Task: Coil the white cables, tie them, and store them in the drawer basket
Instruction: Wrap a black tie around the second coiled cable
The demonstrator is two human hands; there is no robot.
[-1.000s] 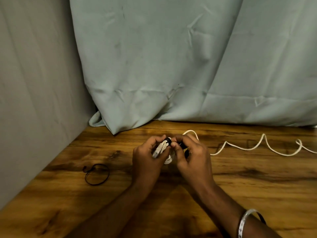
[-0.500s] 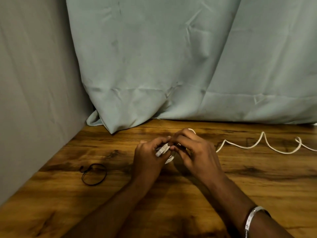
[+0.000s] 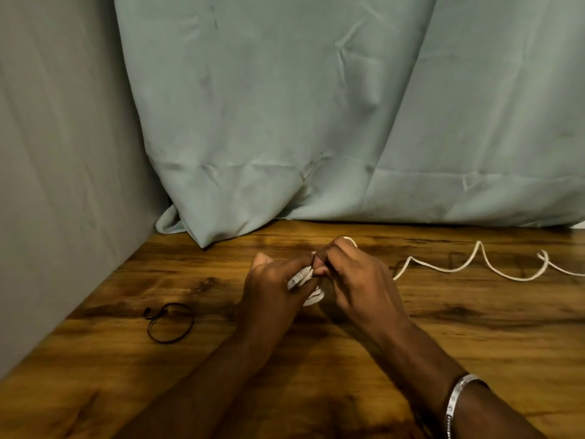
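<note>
Both hands at table (image 3: 474, 343) centre, left hand (image 3: 272, 289) touching right hand (image 3: 357, 280) with coiled cable (image 3: 313, 296) between, loose cable (image 3: 474, 267) trailing right, tie loop (image 3: 171, 323) lying left, curtain (image 3: 316, 122) hanging far behind, wall (image 3: 57, 153) at left.

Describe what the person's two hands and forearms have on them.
Both forearms are bare, with no sleeves in view. The right hand and left hand wear no gloves, and no rings show. A silver metal bangle with a fine engraved pattern circles the right wrist. The left wrist is bare.
</note>
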